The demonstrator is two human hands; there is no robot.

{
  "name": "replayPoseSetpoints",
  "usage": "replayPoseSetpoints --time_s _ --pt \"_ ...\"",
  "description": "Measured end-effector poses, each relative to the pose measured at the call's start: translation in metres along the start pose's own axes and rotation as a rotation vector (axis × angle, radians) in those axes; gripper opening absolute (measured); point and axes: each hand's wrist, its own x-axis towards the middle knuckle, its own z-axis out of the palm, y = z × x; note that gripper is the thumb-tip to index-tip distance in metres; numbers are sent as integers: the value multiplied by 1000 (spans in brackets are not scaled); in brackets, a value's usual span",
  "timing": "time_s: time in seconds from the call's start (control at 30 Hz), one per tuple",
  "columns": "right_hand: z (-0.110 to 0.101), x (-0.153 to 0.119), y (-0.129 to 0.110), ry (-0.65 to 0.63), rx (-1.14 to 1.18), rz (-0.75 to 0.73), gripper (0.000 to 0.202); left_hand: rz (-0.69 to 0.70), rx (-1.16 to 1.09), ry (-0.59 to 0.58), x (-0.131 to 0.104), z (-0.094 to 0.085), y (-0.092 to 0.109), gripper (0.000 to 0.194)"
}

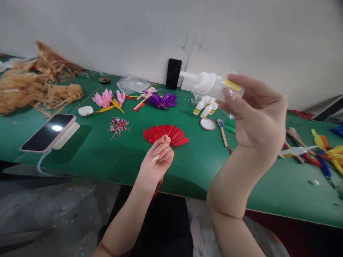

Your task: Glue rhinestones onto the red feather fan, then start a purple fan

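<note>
A red feather fan is spread in front of me over the green table. My left hand pinches it at its base, fingers closed; the handle is mostly hidden behind the hand, and a red tassel hangs below. Raised at the right, my right hand grips a clear squeeze bottle with a white cap and a yellow label. Its long white nozzle points left, well above the fan and apart from it. Left of the fan lies a pile of small multicoloured beads or chips.
Several small bottles, a round white lid and a wooden stick lie to the right. Behind are a purple feather fan and pink feathers. A phone on a stand occupies the left; tan fibres lie beyond.
</note>
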Motion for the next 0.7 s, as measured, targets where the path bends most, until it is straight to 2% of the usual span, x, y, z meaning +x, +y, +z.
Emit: replayPoseSetpoints --time_s 0.07,0.17,0.3,0.43,0.57,0.63,0.7 --pt "-4 3 8 -47 -26 54 16 0 21 15 2 -1 -1 27" --pt "-9 9 18 -103 -55 81 27 7 45 52 4 -2 -2 29" --pt "-9 15 23 24 -32 42 21 28 36 87 7 1 -4 30" --pt "-10 11 17 155 -58 8 32 23 66 79 10 4 -8 29" --pt "-14 10 13 312 -66 -89 32 -9 73 91 7 2 -11 29" --pt "-17 13 15 346 14 -125 23 -7 69 97 6 1 -12 31" --pt "-17 15 17 315 130 -97 18 -5 67 102 5 1 -14 34"
